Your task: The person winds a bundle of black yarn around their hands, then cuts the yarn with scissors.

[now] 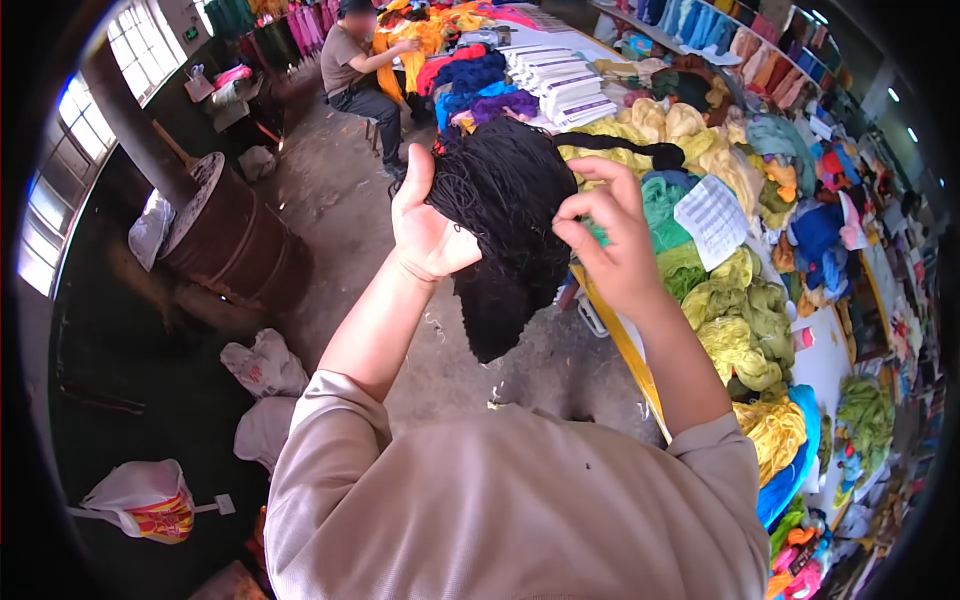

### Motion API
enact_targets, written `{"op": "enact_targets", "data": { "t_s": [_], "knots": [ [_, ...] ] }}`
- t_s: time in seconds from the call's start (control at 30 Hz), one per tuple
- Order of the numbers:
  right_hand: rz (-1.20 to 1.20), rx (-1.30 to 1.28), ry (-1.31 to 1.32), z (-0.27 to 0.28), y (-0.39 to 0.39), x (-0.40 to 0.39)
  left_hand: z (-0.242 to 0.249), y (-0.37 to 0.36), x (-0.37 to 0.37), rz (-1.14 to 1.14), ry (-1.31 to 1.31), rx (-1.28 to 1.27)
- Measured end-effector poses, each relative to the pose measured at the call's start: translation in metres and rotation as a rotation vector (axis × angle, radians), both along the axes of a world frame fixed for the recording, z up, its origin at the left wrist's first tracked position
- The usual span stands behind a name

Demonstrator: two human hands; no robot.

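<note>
A thick bundle of black yarn point(510, 200) hangs in front of me, its lower end drooping over the floor. My left hand point(432, 228) supports the bundle from its left side, thumb up and the yarn lying over the fingers. At the bundle's right edge, my right hand point(608, 230) has its thumb and index finger pinched together; any strand between them is too fine to make out. Another black strand bundle point(650, 153) stretches right across pale yellow yarn point(640, 125) on the table.
Yarn heaps and a written paper sheet point(712, 222) cover the table at right, with stacked white packets point(565, 85) farther back. A seated person point(350, 65) handles orange yarn at the upper left. A rusty barrel stove point(235, 235) and plastic bags point(265, 365) stand left.
</note>
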State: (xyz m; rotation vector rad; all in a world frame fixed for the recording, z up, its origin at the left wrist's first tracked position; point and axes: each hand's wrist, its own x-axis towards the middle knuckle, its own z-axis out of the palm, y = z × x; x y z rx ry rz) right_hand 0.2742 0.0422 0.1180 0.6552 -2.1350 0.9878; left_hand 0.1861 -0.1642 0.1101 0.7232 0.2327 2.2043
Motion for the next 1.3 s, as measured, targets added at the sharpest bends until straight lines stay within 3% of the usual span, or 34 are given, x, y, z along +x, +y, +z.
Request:
{"op": "enact_targets", "data": {
  "t_s": [0.13, 0.2, 0.3, 0.4, 0.47, 0.6, 0.67, 0.73, 0.77, 0.83, 0.87, 0.93, 0.97, 1.03, 1.07, 1.13, 1.23, 1.27, 1.3],
  "knots": [
    [0.326, -0.553, -0.258, 0.002, 0.002, 0.002, 0.003, -0.001, -0.001, 0.011, -0.033, 0.013],
    [0.359, -0.63, -0.364, 0.003, 0.005, 0.006, 0.003, -0.002, -0.002, -0.021, -0.041, 0.028],
    [0.319, -0.594, -0.382, 0.001, 0.006, 0.005, 0.002, -0.002, -0.003, -0.01, -0.064, 0.02],
    [0.006, 0.077, -0.014, 0.003, 0.007, 0.006, 0.005, -0.002, -0.002, 0.047, -0.081, -0.012],
    [-0.138, 0.346, 0.012, 0.004, 0.004, 0.009, 0.003, -0.002, -0.004, 0.009, -0.082, 0.003],
    [-0.192, 0.487, -0.064, 0.007, 0.019, 0.008, -0.003, -0.008, -0.01, -0.066, -0.083, 0.064],
    [-0.145, 0.457, -0.096, 0.008, 0.027, 0.006, -0.006, -0.013, -0.017, -0.075, -0.089, 0.104],
    [0.046, 0.0, -0.146, 0.011, 0.027, 0.003, -0.005, -0.015, -0.021, -0.066, -0.062, 0.109],
    [0.065, -0.11, -0.212, 0.014, 0.022, 0.006, -0.007, -0.014, -0.022, -0.068, -0.065, 0.111],
    [-0.026, 0.266, -0.004, 0.003, 0.017, -0.006, -0.009, -0.009, -0.025, -0.024, -0.116, 0.12],
    [-0.091, 0.429, -0.02, -0.005, 0.014, -0.008, -0.009, -0.007, -0.026, -0.028, -0.111, 0.121],
    [-0.003, 0.542, -0.105, -0.019, 0.019, -0.015, -0.007, -0.006, -0.026, -0.084, -0.092, 0.182],
    [0.045, 0.445, -0.149, -0.021, 0.024, -0.016, -0.004, -0.008, -0.027, -0.083, -0.086, 0.184],
    [0.0, -0.06, -0.098, -0.013, 0.013, -0.012, 0.003, -0.016, -0.029, -0.001, -0.076, 0.113],
    [-0.007, -0.186, -0.082, -0.006, 0.011, -0.007, 0.004, -0.017, -0.029, 0.032, -0.088, 0.08],
    [-0.022, 0.262, 0.112, 0.003, 0.002, -0.014, -0.002, -0.012, -0.034, -0.062, -0.07, 0.166],
    [-0.013, 0.568, 0.01, -0.022, 0.005, -0.028, 0.004, -0.012, -0.031, -0.15, -0.075, 0.242],
    [0.026, 0.527, -0.093, -0.026, 0.011, -0.029, 0.011, -0.016, -0.028, -0.044, -0.047, 0.153],
    [0.026, 0.237, -0.041, -0.02, 0.003, -0.024, 0.016, -0.021, -0.027, 0.068, -0.02, 0.069]
  ]
}}
